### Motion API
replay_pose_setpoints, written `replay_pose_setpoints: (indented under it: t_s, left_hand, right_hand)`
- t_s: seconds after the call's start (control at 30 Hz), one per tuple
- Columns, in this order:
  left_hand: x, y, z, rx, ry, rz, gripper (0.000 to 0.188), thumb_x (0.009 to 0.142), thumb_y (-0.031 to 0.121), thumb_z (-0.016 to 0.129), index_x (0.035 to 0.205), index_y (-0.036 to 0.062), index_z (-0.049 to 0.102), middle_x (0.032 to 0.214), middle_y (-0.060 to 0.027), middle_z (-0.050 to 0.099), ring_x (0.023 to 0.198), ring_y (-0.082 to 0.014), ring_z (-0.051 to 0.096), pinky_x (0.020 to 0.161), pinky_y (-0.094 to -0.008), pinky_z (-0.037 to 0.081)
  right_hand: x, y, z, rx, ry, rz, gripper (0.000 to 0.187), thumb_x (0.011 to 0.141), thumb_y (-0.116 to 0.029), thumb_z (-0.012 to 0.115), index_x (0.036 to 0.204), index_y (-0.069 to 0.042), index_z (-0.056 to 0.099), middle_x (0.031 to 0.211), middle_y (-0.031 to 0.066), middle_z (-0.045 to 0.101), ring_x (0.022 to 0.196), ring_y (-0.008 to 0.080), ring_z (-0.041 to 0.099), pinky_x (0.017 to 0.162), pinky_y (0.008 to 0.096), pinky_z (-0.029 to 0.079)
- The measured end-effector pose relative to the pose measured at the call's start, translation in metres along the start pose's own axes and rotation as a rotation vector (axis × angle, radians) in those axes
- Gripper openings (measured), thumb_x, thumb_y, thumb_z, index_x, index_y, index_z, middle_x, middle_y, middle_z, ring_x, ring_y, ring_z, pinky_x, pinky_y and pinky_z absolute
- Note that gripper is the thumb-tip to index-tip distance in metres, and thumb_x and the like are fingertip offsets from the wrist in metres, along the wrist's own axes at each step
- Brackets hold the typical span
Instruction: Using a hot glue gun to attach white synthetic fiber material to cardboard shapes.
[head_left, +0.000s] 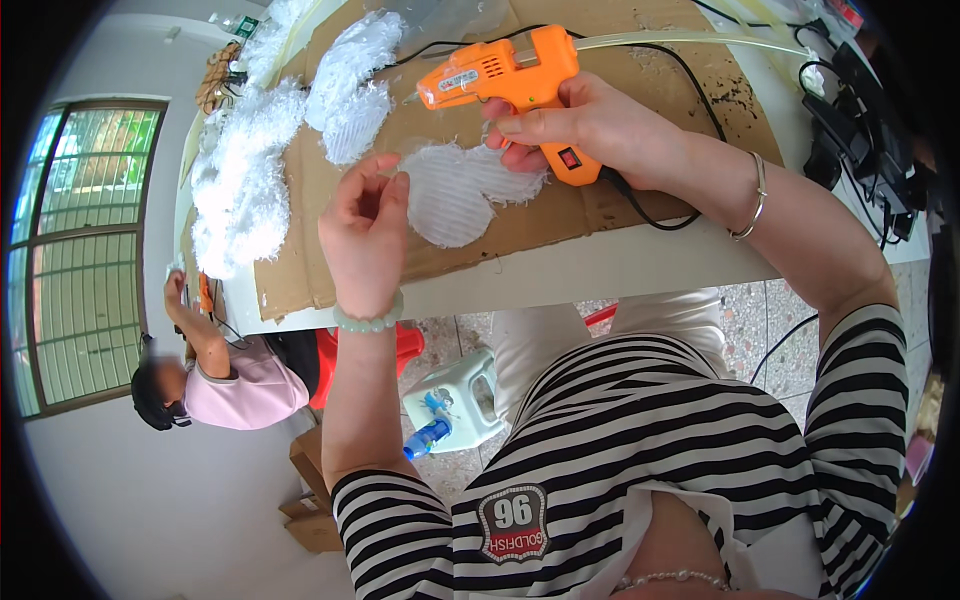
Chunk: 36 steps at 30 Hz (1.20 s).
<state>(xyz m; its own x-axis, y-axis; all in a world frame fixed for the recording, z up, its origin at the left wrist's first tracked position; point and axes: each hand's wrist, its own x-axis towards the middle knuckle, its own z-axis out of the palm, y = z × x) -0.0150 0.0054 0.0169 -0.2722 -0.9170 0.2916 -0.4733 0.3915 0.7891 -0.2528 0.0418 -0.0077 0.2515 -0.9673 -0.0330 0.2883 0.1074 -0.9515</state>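
Observation:
An orange hot glue gun (550,95) is gripped in my right hand (615,125), its nozzle pointing left above the cardboard. A long translucent glue stick (680,38) runs out of its back end. My left hand (368,235) is raised at the cardboard's near side, thumb and fingertips drawn together; anything between them is too small to name. Just right of those fingers lies a flat white ribbed piece (447,195) with rounded lobes and a frayed edge, partly hidden under my right fingers. Farther off rests a similar white piece (350,95) with fluffy fringe.
A brown cardboard sheet (590,222) covers the white table. White fluffy material (245,170) is heaped at left, black adapters and cables (850,120) at right. A black cord loops behind the gun. Below stands a pale stool (455,405) with a blue bottle (427,438). Another person (245,380) sits at left.

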Motion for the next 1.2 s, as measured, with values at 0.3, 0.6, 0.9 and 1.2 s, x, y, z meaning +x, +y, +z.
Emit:
replay_pose_setpoints:
  t_s: [0.3, 0.6, 0.9, 1.2]
  left_hand:
    - [-0.021, -0.013, 0.001, -0.008, 0.015, -0.07, 0.012, 0.085, 0.002, 0.06, 0.096, -0.0009, 0.065, 0.068, 0.0036, 0.053, 0.059, -0.0024, 0.041, 0.052, -0.0185, 0.035]
    - [-0.02, -0.02, 0.004, 0.011, 0.002, -0.044, 0.013, 0.085, 0.003, 0.06, 0.096, -0.0018, 0.065, 0.066, 0.0019, 0.053, 0.059, -0.0034, 0.043, 0.053, -0.0191, 0.037]
    - [-0.014, -0.024, 0.006, -0.062, 0.066, -0.098, 0.014, 0.087, 0.009, 0.061, 0.095, -0.0019, 0.066, 0.073, 0.0049, 0.056, 0.063, -0.0019, 0.043, 0.055, -0.0172, 0.036]
    - [-0.015, -0.024, 0.012, -0.15, 0.115, -0.151, 0.016, 0.087, 0.007, 0.062, 0.098, -0.0035, 0.066, 0.078, 0.0016, 0.06, 0.067, -0.003, 0.047, 0.059, -0.0168, 0.038]
  right_hand:
    - [-0.002, -0.009, 0.001, -0.004, 0.014, -0.047, 0.036, 0.087, -0.024, 0.061, 0.116, -0.003, 0.054, 0.102, 0.0089, 0.063, 0.088, 0.0135, 0.06, 0.078, 0.0285, 0.049]
    - [-0.001, -0.007, 0.001, -0.011, 0.061, -0.04, 0.037, 0.087, -0.025, 0.061, 0.116, -0.003, 0.055, 0.103, 0.0097, 0.063, 0.088, 0.0139, 0.06, 0.079, 0.0289, 0.05]
    - [-0.002, -0.011, -0.003, 0.012, 0.114, -0.055, 0.036, 0.088, -0.025, 0.06, 0.116, -0.004, 0.054, 0.102, 0.0084, 0.063, 0.089, 0.014, 0.06, 0.078, 0.0296, 0.051]
    - [-0.001, -0.009, -0.008, 0.01, 0.118, -0.069, 0.033, 0.088, -0.023, 0.059, 0.115, -0.004, 0.055, 0.103, 0.0086, 0.062, 0.091, 0.0142, 0.061, 0.076, 0.0291, 0.052]
